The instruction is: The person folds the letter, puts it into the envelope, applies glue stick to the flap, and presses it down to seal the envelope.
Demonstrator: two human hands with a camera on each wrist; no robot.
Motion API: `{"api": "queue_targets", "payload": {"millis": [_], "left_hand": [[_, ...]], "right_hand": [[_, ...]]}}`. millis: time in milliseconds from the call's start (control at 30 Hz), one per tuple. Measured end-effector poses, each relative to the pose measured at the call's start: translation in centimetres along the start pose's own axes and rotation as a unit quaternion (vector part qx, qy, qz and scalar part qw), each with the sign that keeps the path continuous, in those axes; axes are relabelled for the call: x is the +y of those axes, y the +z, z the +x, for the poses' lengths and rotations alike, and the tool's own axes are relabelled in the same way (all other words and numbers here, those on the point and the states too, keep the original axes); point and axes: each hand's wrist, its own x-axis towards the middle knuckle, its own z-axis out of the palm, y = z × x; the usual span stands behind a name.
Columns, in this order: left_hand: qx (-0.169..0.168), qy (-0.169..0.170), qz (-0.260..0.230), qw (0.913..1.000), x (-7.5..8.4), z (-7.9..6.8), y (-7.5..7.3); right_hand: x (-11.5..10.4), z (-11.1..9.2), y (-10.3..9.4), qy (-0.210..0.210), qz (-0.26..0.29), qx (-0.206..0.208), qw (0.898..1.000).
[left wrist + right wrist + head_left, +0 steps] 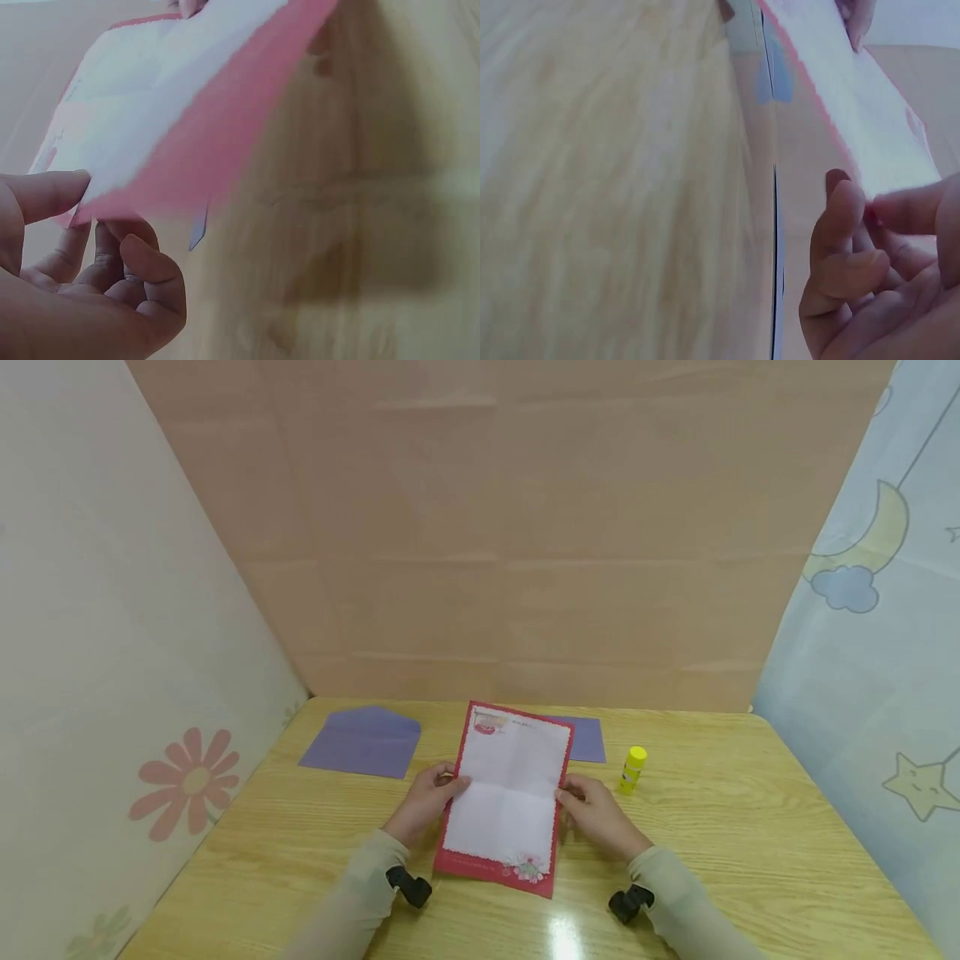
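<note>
A sheet of letter paper with a red border, a white middle, crease lines and printed flowers is held up, tilted, over the table. My left hand pinches its left edge between thumb and fingers. On the opposite edge, my right hand pinches the paper the same way. The left wrist view shows the left thumb on the printed face, with the other fingers curled behind. In the right wrist view the right hand grips the paper's border at its fingertips.
On the wooden table, a purple envelope with its flap raised lies at the back left. Another purple piece is partly hidden behind the paper. A yellow glue stick stands upright right of the right hand.
</note>
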Motion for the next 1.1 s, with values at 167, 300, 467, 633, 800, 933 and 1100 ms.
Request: {"api": "queue_targets", "payload": {"millis": [167, 300, 467, 633, 800, 933, 1100], "left_hand": [[-0.009, -0.002, 0.021, 0.9997, -0.6, 0.4, 0.8], [-0.021, 0.004, 0.03, 0.9993, -0.7, 0.5, 0.9], [-0.038, 0.017, 0.02, 0.9989, -0.5, 0.4, 1.0], [-0.049, 0.02, 0.011, 0.9986, -0.3, 0.4, 0.9], [-0.057, 0.024, 0.018, 0.9979, -0.4, 0.4, 0.8], [-0.061, 0.027, 0.024, 0.9975, -0.4, 0.3, 0.6], [-0.06, 0.026, 0.037, 0.9972, -0.4, 0.1, 0.5]], "right_hand": [[0.0, -0.1, -0.7, 0.027, 0.021, 0.014, 0.999], [0.2, -0.2, -1.4, 0.039, 0.033, 0.017, 0.999], [0.5, -0.2, -2.1, 0.058, 0.052, 0.007, 0.997], [0.6, -0.2, -2.6, 0.05, 0.065, -0.002, 0.997], [1.0, -0.1, -2.7, 0.04, 0.075, 0.0, 0.996], [1.1, -0.1, -2.7, 0.036, 0.081, 0.003, 0.996], [1.0, -0.2, -2.7, 0.042, 0.074, 0.003, 0.996]]}}
